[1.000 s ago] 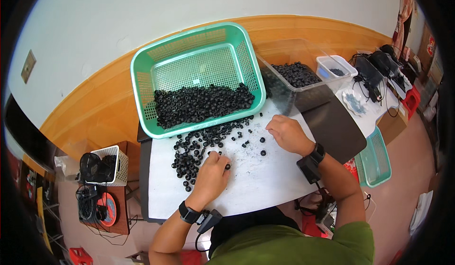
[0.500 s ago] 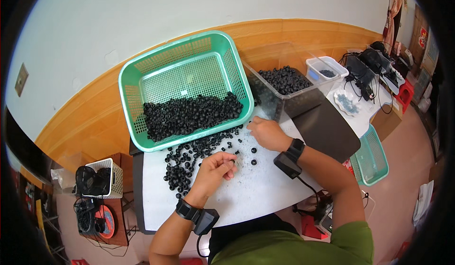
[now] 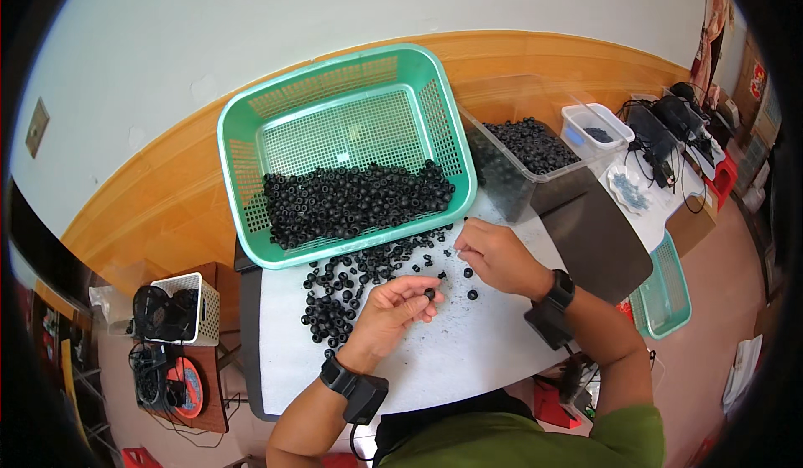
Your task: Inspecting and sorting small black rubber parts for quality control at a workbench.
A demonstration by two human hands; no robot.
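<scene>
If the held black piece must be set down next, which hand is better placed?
Left, probably: the left hand pinches the black piece, while the right hand is apart from it.

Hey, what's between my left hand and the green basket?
In the head view, loose black pieces on the white sheet lie between your left hand and the green basket.

You wear a green short-sleeved top [image 3: 519, 444] along the frame's lower edge, black clothing [image 3: 452, 407] showing just above it, and black wrist straps [image 3: 335, 375], each with a boxy black module [image 3: 366, 398] and dark cable [image 3: 354, 444].
</scene>
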